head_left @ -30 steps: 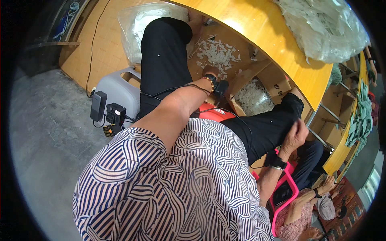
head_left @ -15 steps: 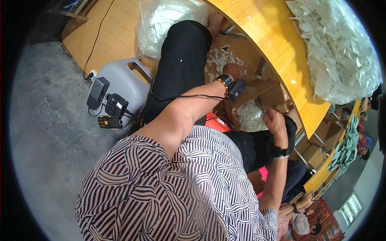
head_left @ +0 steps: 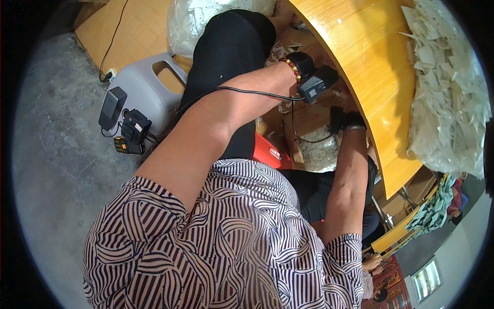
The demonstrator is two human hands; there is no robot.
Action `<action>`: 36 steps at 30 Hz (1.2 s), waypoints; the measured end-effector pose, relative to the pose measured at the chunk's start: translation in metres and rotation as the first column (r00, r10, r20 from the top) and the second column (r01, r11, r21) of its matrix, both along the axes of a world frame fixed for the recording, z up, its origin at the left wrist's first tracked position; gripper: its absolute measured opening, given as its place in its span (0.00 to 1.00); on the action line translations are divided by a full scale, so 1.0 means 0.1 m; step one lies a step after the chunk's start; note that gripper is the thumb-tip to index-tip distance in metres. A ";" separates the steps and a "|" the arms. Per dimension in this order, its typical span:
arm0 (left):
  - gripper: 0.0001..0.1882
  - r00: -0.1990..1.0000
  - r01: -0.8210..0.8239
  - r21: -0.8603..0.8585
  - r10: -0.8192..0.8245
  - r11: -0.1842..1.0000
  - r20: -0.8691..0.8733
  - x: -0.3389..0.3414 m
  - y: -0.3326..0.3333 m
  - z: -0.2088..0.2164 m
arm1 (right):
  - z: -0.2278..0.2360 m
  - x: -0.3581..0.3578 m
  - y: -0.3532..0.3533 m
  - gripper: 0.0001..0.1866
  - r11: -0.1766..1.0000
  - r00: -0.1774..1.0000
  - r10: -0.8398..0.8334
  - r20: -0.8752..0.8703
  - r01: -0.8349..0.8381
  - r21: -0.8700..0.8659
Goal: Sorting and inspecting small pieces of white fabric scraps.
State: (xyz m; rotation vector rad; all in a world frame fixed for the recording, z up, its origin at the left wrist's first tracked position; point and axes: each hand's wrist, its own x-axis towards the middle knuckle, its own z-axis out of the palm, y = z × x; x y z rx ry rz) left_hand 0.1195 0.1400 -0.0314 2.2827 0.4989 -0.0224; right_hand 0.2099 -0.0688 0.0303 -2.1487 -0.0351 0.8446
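Both my hands reach down past the near edge of a yellow wooden table [head_left: 360, 67]. My left hand [head_left: 323, 55] is mostly hidden behind its wrist straps, a black device [head_left: 319, 83] and the table edge. Only a little of my right hand [head_left: 351, 101] shows beyond its black wristband, and its fingers are out of sight. Whether either hand holds something cannot be seen. Below them stands an open cardboard box [head_left: 303, 118], with a clear plastic bag [head_left: 320, 152] inside. Pale thin scraps [head_left: 279, 51] lie on the floor beside my knee.
A large clear bag of whitish flakes [head_left: 447, 98] sits on the table. Left of my leg is a grey plastic jug [head_left: 146, 87], with black devices [head_left: 135, 131] on it. A cable [head_left: 252, 91] runs along my left arm. Something red [head_left: 268, 153] lies between my legs.
My right hand has moved forward and under the table edge, from open above the box. My left hand has shifted right, toward the table. My body leans further forward.
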 end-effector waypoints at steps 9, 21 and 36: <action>0.09 0.813 -0.506 0.359 0.573 0.784 -0.106 -0.83 0.99 -0.83 | -0.41 -0.52 0.67 0.15 0.956 0.933 0.290 0.213 -0.294 -0.014; 0.10 0.825 -0.454 0.229 0.504 0.861 -0.256 -0.85 0.34 0.01 | -0.47 -1.48 -0.57 0.19 0.949 0.796 -0.191 -0.575 0.300 0.100; 0.10 0.875 -0.446 0.228 0.475 0.865 -0.092 -0.15 0.91 0.09 | -0.84 -0.79 0.19 0.19 0.955 0.955 -0.056 -0.292 0.137 0.264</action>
